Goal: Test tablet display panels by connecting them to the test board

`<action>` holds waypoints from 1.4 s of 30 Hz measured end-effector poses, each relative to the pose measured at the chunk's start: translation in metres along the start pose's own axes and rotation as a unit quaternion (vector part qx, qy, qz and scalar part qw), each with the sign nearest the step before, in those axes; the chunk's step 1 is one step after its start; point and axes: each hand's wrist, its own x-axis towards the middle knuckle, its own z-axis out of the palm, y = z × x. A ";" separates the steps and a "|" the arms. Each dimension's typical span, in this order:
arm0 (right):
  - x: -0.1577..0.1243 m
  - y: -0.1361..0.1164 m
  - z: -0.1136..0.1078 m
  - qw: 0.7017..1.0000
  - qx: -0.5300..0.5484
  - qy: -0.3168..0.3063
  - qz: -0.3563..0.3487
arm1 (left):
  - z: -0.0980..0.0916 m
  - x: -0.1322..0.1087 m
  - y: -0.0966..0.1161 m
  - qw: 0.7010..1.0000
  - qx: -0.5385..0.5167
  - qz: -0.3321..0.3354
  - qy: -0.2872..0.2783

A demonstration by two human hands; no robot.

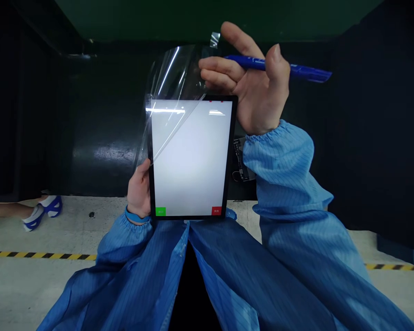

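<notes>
A tablet with a lit white screen is in front of me, a green box in its lower left corner and a red one in its lower right. My left hand grips its left edge, thumb on the front. Clear protective film is lifted off the upper right of the screen and curls above it, still lying over the left side. My right hand is above the tablet's upper right corner, with a blue marker tucked across it under the thumb. Its fingertips are by the film's small tab; contact is unclear.
A dark work surface lies under the tablet, with a green panel behind. Dark hardware partly shows beside my right sleeve. At far left, another person's feet in blue-and-white shoes stand near yellow-black floor tape.
</notes>
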 end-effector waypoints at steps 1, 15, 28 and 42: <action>0.001 0.001 -0.001 1.000 -0.006 -0.019 -0.017 | 0.000 0.000 0.000 1.000 0.000 0.001 -0.001; 0.001 -0.001 -0.002 0.991 -0.063 -0.098 -0.069 | 0.005 -0.003 0.004 0.999 0.012 -0.035 0.017; -0.003 -0.003 0.007 0.999 -0.028 0.021 0.018 | 0.015 -0.005 0.002 0.994 -0.035 0.013 0.104; 0.003 0.007 -0.003 1.000 0.016 -0.009 -0.023 | 0.020 -0.006 0.007 0.988 -0.031 0.021 0.149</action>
